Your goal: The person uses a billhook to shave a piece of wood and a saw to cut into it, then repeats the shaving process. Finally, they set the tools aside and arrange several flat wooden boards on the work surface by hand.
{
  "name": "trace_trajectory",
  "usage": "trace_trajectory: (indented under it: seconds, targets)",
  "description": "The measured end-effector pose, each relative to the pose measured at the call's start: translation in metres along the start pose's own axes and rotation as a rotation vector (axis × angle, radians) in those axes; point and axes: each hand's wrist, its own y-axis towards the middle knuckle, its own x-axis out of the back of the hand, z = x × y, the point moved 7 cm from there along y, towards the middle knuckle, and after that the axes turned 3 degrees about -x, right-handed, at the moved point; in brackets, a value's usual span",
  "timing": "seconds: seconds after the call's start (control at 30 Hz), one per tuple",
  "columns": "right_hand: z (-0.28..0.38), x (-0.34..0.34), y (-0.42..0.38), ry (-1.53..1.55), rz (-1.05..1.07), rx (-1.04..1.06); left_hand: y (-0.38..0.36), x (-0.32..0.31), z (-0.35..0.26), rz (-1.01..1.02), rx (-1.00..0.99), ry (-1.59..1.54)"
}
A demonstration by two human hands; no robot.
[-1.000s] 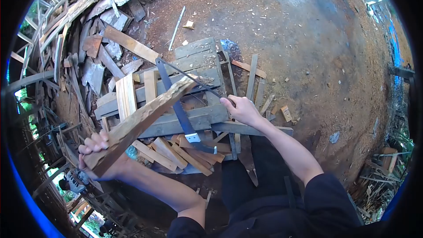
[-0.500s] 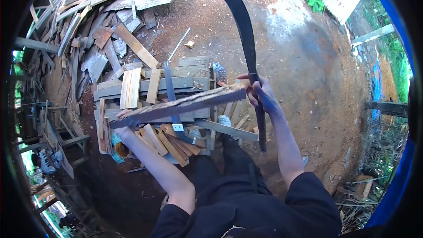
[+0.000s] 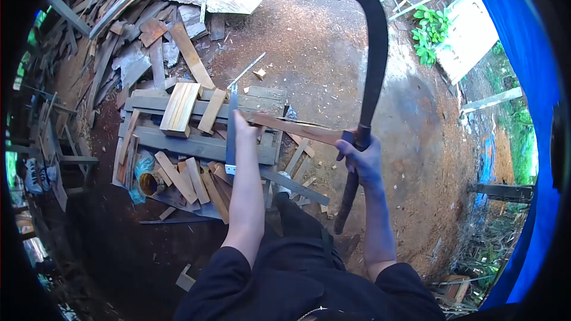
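Head view: dirt ground (image 3: 410, 214) is flanked at two o'clock by a blue tarp (image 3: 529, 47). A plank bench (image 3: 205, 143) is set at nine o'clock. Toward one o'clock, a billhook (image 3: 375, 59) is clasped in the right hand (image 3: 364, 157); centrally, a wood strip (image 3: 303, 129) is gripped by the left hand (image 3: 245, 128), its other end at the right.

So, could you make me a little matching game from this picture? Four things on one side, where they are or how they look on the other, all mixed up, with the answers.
Things:
1. Curved blade
2. Wooden piece
3. Large sheet
4. Saw

Places and looks:
A. Stretching between the left hand and the right hand
B. On the bench, partly hidden by the left arm
C. Held by its handle in the right hand
D. Blue, along the picture's right side

Pairs: 1-C, 2-A, 3-D, 4-B
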Motion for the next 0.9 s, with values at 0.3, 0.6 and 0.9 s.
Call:
trace_trajectory:
  seconds: [0.3, 0.6, 0.9]
  targets:
    - [-0.005, -0.087, -0.001, -0.54, -0.207, 0.229, 0.034, 0.003, 0.058, 0.431, 0.055, 0.178]
    - [0.004, -0.127, 0.01, -0.574, -0.195, 0.234, -0.009, 0.028, 0.028, 0.288, -0.061, 0.282]
    - [-0.009, -0.151, 0.047, -0.447, -0.038, 0.195, -0.215, -0.054, 0.007, 0.273, -1.016, 0.931]
